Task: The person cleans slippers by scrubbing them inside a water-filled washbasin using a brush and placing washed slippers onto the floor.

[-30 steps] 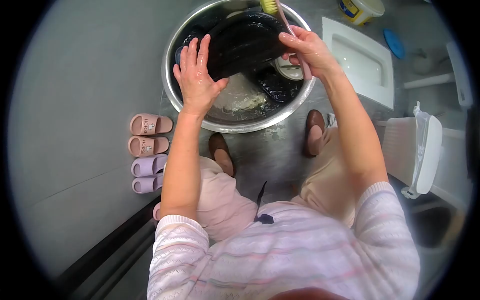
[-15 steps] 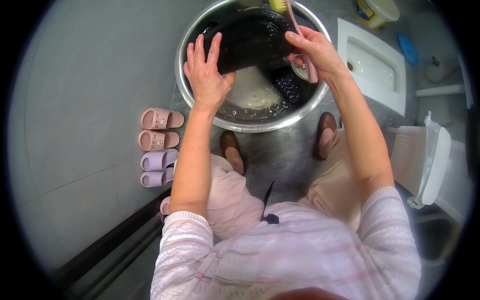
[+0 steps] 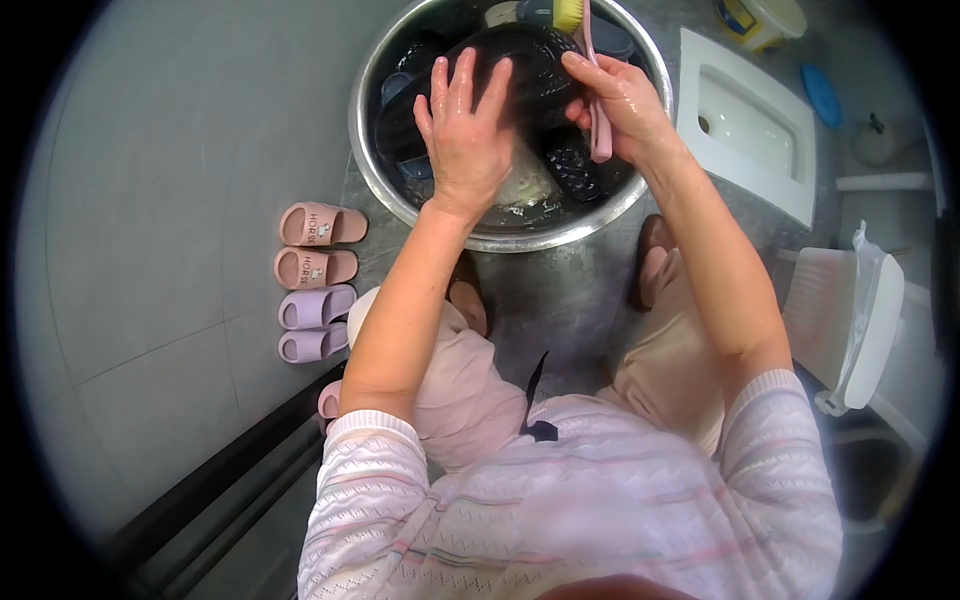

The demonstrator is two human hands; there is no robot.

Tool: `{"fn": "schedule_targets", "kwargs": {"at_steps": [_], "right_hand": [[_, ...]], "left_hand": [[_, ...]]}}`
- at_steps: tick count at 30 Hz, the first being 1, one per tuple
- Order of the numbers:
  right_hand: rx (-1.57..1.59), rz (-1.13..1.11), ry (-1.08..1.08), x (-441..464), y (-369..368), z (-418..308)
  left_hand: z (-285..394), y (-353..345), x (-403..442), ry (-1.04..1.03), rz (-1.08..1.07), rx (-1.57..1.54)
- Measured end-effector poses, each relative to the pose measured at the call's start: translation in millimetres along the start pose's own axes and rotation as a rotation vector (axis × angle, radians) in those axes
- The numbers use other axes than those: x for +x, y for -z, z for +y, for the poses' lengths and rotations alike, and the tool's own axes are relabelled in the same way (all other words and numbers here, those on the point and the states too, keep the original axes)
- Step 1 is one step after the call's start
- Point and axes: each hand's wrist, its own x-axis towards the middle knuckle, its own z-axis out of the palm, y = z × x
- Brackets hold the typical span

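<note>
A metal basin [image 3: 600, 232] holds water and several dark items, among them a black speckled piece [image 3: 575, 165]. Over the water lies a long, wet black thing shaped like a slipper [image 3: 535, 55]; its exact kind does not show. My left hand [image 3: 468, 140] rests flat across it, fingers spread. With my right hand [image 3: 625, 105] I grip the pink handle of a scrubbing brush [image 3: 601, 135], its yellow bristles pointing up and away. My right thumb and fingertips are also at the black thing's right end; whether they pinch it is unclear.
To the right of the basin lies a white squat toilet [image 3: 745, 130]. A white tub [image 3: 765, 22] and a blue lid [image 3: 821, 95] are behind it. Pink slippers [image 3: 320, 268] and lilac slippers [image 3: 315, 345] line the left floor. A white bin [image 3: 840, 315] stands at right.
My left hand has slid right and up over the black thing, from its left edge to its middle. The right hand and brush have shifted slightly left. More dark items show in the basin.
</note>
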Motion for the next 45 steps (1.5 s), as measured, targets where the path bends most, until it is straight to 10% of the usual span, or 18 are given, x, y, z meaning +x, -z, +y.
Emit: {"fn": "schedule_targets", "kwargs": {"at_steps": [35,45], "right_hand": [[-0.079,-0.090,-0.068,-5,10,-11],[-0.225,0.033,0.104,3,22,-7]], "left_hand": [[6,-1,0,-0.042,0.042,-0.026],[-17,8,11,0.512,-0.161,-1.361]]}}
